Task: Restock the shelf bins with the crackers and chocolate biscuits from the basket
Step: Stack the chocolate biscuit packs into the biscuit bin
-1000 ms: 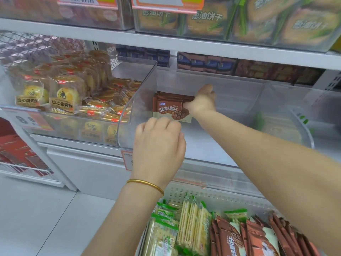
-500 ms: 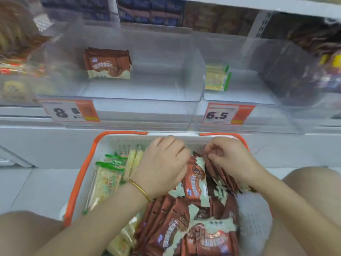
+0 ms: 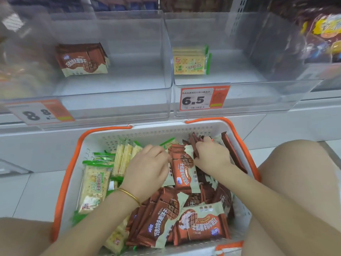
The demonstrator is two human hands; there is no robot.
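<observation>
A white basket (image 3: 147, 130) with orange handles holds green-edged cracker packs (image 3: 94, 183) on its left side and brown chocolate biscuit packs (image 3: 201, 228) on its right. My right hand (image 3: 212, 154) grips a bunch of upright chocolate biscuit packs (image 3: 193, 143) near the basket's far right corner. My left hand (image 3: 147, 169), fingers curled, rests among the packs at the middle and touches a biscuit pack (image 3: 182, 169). On the shelf, the left clear bin (image 3: 114, 100) holds a few chocolate biscuit packs (image 3: 83, 60). The right clear bin (image 3: 258, 97) holds a few cracker packs (image 3: 191, 61).
Price tags reading 8.8 (image 3: 39, 112) and 6.5 (image 3: 203, 98) hang on the bins' front walls. A neighbouring bin at the far right holds dark snack bags (image 3: 321, 34). My knees flank the basket on the white tiled floor (image 3: 27, 193).
A second ago my right hand set chocolate biscuit packs in the left bin. Both hands have since come down into the basket, and the right hand has gathered a bunch of biscuit packs.
</observation>
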